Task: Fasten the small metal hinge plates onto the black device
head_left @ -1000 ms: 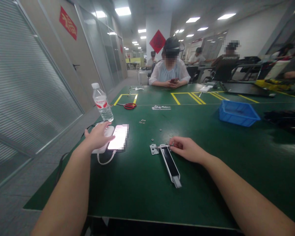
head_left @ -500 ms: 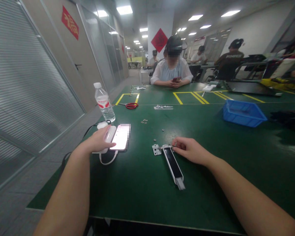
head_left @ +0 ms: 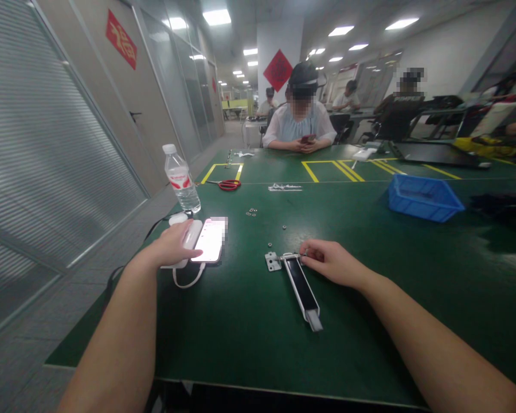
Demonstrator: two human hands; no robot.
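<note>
Bare forearms (head_left: 120, 321) stretched forward, apart, left hand (head_left: 172, 244) spread palm down, right hand (head_left: 327, 261) with fingers (head_left: 313, 246) curled inward

Beige door (head_left: 144, 140), slatted blinds (head_left: 55, 166), lit ceiling panels (head_left: 217, 17).

- Bar assembly (head_left: 303, 285): black face, white frame, grey end tab.
- Metal plate (head_left: 272, 261): silver-grey, dark holes.
- Phone (head_left: 207, 240): bright white screen, pink tint near top, dark edge.
- Power bank (head_left: 193, 234): white.
- Cable (head_left: 188, 287): white.
- Tabletop (head_left: 223, 344): dark green, plain; tape markings (head_left: 310, 172) yellow.
- Bottle (head_left: 180, 181): clear, white cap, red-and-white label.
- Scissors (head_left: 230, 185): red handles.
- Bin (head_left: 425, 198): solid blue.
- Door sign (head_left: 121, 38): red, gold character.
- Pillar sign (head_left: 278, 70): red, darker motif.
- Blinds (head_left: 34, 143): grey, fine horizontal stripes.
- Co-worker's top (head_left: 298, 123): pale blue front, white sleeves.
</note>
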